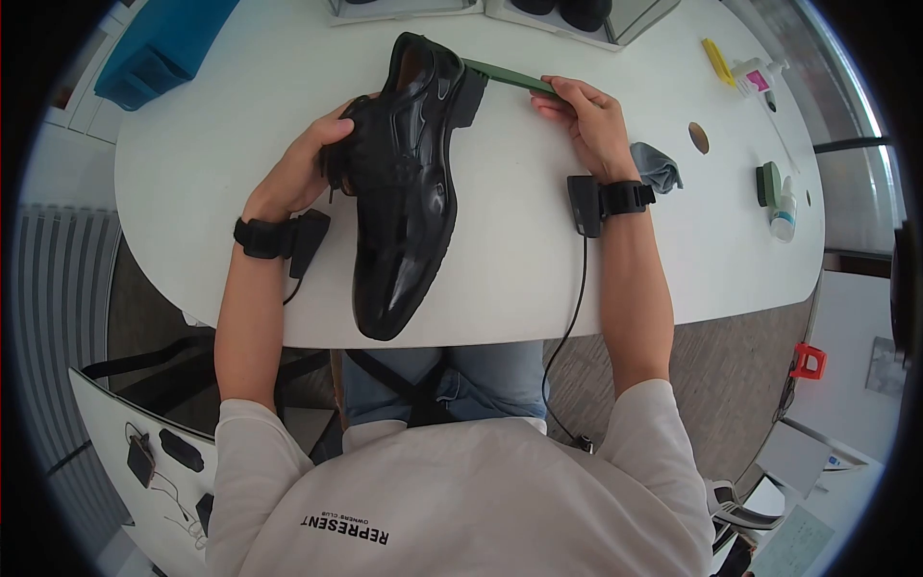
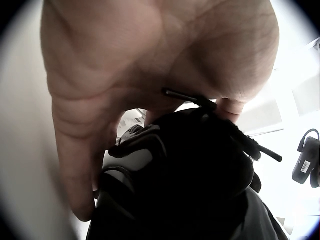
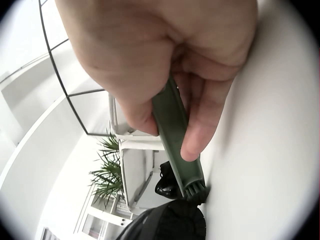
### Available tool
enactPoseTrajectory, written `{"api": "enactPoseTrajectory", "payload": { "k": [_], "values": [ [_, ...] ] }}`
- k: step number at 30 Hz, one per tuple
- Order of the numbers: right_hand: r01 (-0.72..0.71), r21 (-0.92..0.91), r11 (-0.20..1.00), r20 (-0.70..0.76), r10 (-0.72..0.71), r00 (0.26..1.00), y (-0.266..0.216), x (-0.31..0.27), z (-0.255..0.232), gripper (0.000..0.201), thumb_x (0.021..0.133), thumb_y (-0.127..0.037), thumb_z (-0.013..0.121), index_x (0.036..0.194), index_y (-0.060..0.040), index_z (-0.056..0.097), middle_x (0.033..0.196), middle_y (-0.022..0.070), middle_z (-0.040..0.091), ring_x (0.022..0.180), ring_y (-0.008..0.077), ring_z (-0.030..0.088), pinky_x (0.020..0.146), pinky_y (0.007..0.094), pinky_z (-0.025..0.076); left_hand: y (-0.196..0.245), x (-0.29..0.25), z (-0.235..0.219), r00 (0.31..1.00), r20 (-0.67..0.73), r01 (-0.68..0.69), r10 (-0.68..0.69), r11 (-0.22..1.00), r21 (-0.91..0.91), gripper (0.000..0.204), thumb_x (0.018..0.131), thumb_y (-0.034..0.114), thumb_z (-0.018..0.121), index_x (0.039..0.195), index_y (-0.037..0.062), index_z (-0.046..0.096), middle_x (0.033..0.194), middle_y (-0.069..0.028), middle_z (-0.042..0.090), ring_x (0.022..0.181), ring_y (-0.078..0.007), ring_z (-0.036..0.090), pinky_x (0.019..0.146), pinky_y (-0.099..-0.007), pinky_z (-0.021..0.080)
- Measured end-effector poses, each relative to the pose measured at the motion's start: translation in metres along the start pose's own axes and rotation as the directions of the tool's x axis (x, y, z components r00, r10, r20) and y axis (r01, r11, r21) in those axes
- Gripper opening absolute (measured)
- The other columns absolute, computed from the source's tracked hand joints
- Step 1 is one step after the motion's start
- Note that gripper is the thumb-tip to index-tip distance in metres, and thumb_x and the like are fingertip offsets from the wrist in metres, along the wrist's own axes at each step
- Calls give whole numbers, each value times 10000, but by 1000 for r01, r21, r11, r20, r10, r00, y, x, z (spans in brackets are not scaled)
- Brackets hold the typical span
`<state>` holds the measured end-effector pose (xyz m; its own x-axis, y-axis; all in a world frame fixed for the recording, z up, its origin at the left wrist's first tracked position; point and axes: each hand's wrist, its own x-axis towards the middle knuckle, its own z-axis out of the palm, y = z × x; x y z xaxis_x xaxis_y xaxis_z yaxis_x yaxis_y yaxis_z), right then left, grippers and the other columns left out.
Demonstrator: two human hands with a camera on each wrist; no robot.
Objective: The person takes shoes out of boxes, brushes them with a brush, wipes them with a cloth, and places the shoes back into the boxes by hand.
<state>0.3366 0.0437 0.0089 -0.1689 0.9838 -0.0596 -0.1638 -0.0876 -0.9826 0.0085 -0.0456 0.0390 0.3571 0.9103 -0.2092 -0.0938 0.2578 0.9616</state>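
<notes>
A glossy black lace-up shoe [image 1: 404, 183] lies on its side on the white table, toe toward the person. The left hand [image 1: 300, 165] grips it at the laced upper, thumb on top; in the left wrist view the left hand [image 2: 150, 60] curls round the dark shoe [image 2: 185, 175], with lace ends hanging out. Pinched between thumb and fingers of the right hand [image 1: 593, 125] is a green brush [image 1: 514, 77], its far end at the shoe's heel. The right wrist view shows the brush [image 3: 175, 130] with short dark bristles touching the heel edge [image 3: 195, 220].
A teal holder [image 1: 168, 48] stands at the back left, and open boxes [image 1: 615, 34] with black shoes at the back. On the right lie a grey cloth [image 1: 657, 165], a yellow tool [image 1: 717, 62], a green-backed brush [image 1: 767, 185] and bottles [image 1: 784, 216].
</notes>
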Motion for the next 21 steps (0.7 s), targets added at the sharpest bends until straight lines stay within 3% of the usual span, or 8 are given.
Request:
{"api": "enactPoseTrajectory", "payload": {
  "k": [2,7,16,21],
  "values": [
    [13,17,1000,-9,-13,1000,-3,1,-1,289,934,-96,549,1111,129,580,1020,203,648,898,250,670,814,285,558,-2,1,1,1000,-8,-8,8,1000,-2,684,856,433,503,1389,16,403,1236,-117,560,1102,-188,546,895,-302,464],
    [52,301,952,-6,-52,999,-12,-2,3,310,939,-134,550,1121,115,574,1027,216,653,897,236,675,808,270,557,-2,-1,-1,1000,9,-4,4,1000,-14,667,868,416,501,1389,12,401,1257,-119,549,1132,-188,532,935,-308,441],
    [4,220,976,20,-9,1000,-13,-6,11,305,934,-129,555,1115,115,577,1017,213,654,908,233,671,805,274,564,2,-2,2,999,-53,10,-10,1000,-6,660,876,405,500,1391,5,397,1262,-105,550,1138,-179,527,946,-298,424],
    [-53,199,978,-10,56,998,-12,-6,9,300,929,-113,560,1112,125,578,1022,208,650,907,240,669,806,278,565,1,-2,-4,1000,5,20,-20,999,29,663,876,439,477,1391,29,408,1231,-100,570,1103,-171,546,883,-294,464]
  ]
}}
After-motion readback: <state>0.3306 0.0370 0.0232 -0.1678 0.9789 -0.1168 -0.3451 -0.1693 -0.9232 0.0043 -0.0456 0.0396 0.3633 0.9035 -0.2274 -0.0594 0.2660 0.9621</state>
